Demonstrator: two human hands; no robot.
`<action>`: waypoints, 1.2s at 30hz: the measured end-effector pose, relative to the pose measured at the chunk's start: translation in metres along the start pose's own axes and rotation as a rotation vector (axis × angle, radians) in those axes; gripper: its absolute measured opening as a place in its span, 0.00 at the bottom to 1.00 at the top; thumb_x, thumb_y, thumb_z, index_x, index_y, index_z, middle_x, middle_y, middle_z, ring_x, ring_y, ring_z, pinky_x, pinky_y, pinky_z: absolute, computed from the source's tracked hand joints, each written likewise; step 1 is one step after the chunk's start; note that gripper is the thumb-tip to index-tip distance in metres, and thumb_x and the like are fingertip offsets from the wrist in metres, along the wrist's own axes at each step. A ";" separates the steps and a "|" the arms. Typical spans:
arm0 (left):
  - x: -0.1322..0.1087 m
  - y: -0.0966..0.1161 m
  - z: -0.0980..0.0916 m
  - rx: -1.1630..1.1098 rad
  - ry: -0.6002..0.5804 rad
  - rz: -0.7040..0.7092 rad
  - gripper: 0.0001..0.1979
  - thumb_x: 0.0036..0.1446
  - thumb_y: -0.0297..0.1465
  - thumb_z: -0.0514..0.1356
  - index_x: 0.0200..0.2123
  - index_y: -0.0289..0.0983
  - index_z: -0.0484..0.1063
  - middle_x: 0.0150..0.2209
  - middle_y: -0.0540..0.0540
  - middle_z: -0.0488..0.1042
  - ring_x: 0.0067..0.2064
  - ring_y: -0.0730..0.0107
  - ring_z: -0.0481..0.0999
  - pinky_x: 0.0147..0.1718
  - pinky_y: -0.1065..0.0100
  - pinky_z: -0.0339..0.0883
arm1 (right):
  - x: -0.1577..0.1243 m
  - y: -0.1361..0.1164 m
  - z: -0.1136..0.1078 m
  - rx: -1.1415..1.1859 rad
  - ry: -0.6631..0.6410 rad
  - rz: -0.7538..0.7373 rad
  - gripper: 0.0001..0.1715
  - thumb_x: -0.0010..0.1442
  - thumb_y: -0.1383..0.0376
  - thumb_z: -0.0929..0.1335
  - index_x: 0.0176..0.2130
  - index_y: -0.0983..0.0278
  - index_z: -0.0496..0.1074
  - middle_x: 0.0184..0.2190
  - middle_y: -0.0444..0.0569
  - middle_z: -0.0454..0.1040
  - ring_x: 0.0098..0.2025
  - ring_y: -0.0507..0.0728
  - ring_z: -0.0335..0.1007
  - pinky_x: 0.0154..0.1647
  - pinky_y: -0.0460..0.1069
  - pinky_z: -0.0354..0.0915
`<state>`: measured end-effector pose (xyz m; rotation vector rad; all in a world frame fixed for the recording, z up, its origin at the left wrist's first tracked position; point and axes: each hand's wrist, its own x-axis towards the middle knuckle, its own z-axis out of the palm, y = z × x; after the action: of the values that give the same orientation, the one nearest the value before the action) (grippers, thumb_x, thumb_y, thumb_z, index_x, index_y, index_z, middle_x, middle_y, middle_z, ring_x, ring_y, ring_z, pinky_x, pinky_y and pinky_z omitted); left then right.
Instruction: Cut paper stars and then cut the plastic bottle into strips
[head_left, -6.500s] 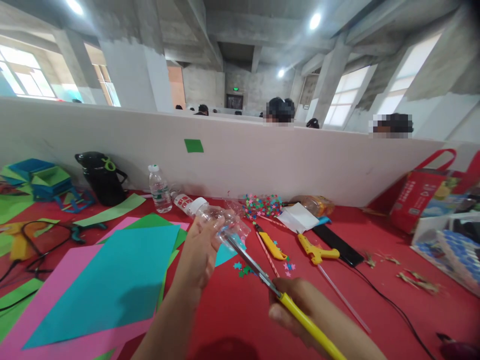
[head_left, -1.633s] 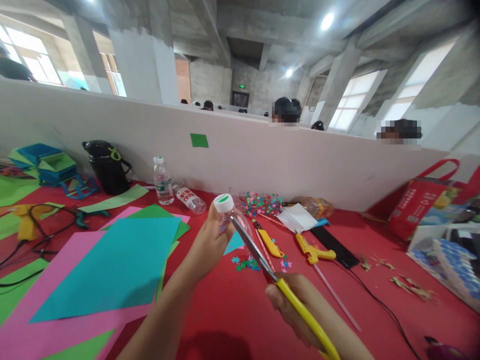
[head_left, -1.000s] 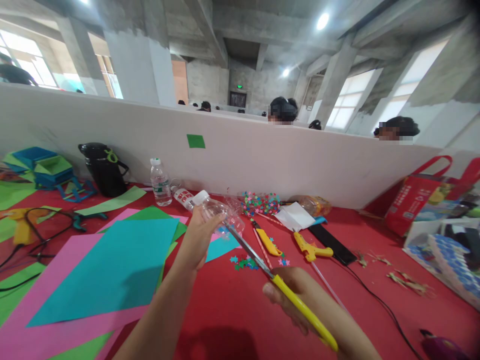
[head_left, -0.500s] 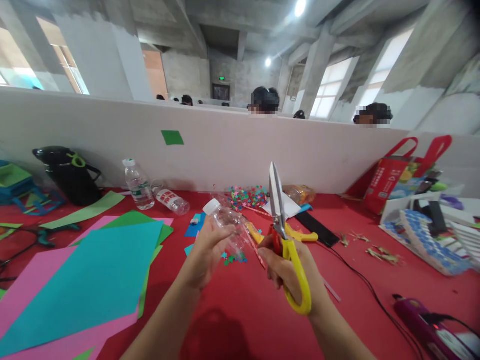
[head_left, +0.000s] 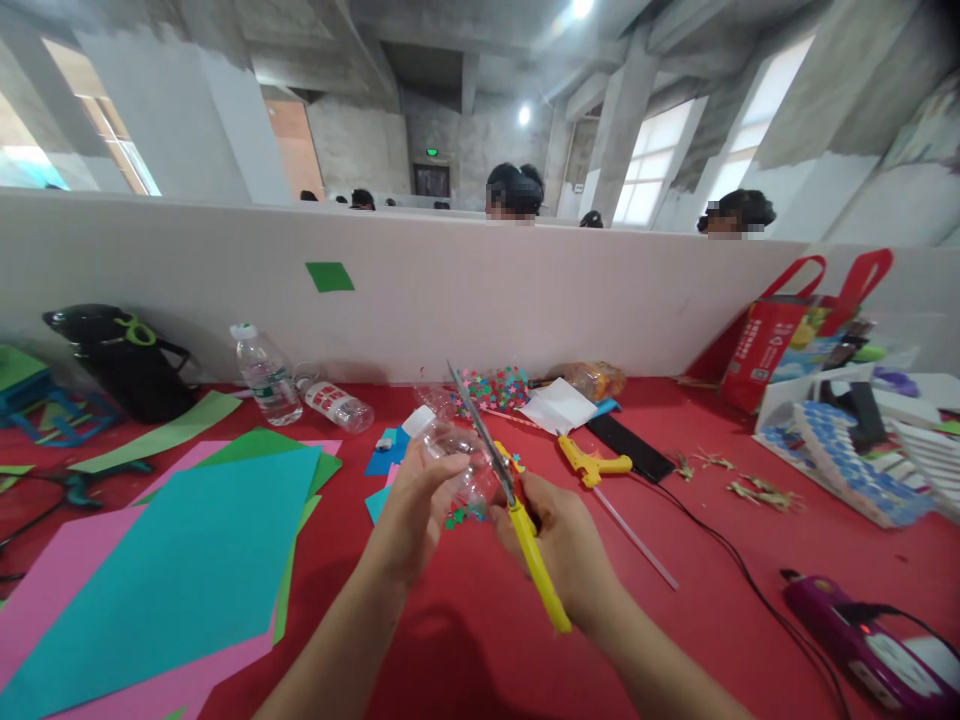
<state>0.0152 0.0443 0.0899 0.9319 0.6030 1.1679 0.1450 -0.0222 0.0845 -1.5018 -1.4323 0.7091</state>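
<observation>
My left hand (head_left: 416,500) is closed around a clear plastic bottle (head_left: 457,455) with a white cap that points up and left. In my right hand (head_left: 551,520) are scissors (head_left: 517,500) with yellow handles and metal blades; the blades point up and left, across the bottle's right side. Whether the blades touch the plastic I cannot tell. Small coloured stars (head_left: 465,515) lie just beneath the bottle. To the right of my right hand lies a yellow hot glue gun (head_left: 589,462), with a clear glue stick (head_left: 637,540) behind it.
Coloured paper sheets (head_left: 172,560) cover the left of the red table (head_left: 450,680). A water bottle (head_left: 262,375), a bottle on its side (head_left: 334,403) and a black flask (head_left: 124,360) stand or lie along the white partition (head_left: 420,300). A purple power strip (head_left: 862,640) sits front right.
My right hand has turned the scissors from nearly upright to leaning left, moving them over the bottle. The glue gun is now uncovered. The view has shifted slightly; my left hand keeps its hold.
</observation>
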 end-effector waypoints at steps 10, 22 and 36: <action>0.003 -0.001 -0.008 0.007 -0.021 0.047 0.13 0.44 0.27 0.62 0.37 0.40 0.73 0.38 0.49 0.76 0.45 0.62 0.75 0.48 0.60 0.68 | -0.001 0.006 -0.002 0.019 -0.069 0.060 0.07 0.55 0.61 0.66 0.28 0.62 0.64 0.17 0.36 0.57 0.18 0.49 0.52 0.18 0.44 0.48; 0.009 0.023 -0.010 0.021 0.147 0.083 0.15 0.44 0.31 0.68 0.37 0.38 0.70 0.34 0.50 0.75 0.37 0.67 0.76 0.39 0.65 0.72 | -0.004 0.015 -0.033 0.064 -0.277 0.015 0.17 0.58 0.52 0.71 0.33 0.63 0.69 0.22 0.38 0.60 0.23 0.50 0.54 0.22 0.45 0.50; 0.019 0.043 -0.044 -0.060 0.292 0.217 0.10 0.49 0.34 0.68 0.32 0.35 0.75 0.34 0.45 0.80 0.38 0.61 0.81 0.37 0.62 0.76 | -0.008 0.005 -0.048 -0.230 -0.522 -0.001 0.24 0.53 0.45 0.72 0.35 0.61 0.69 0.27 0.44 0.69 0.26 0.53 0.57 0.24 0.46 0.53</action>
<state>-0.0362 0.0797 0.1053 0.7951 0.7089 1.5250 0.1886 -0.0402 0.0989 -1.5547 -1.9585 1.0138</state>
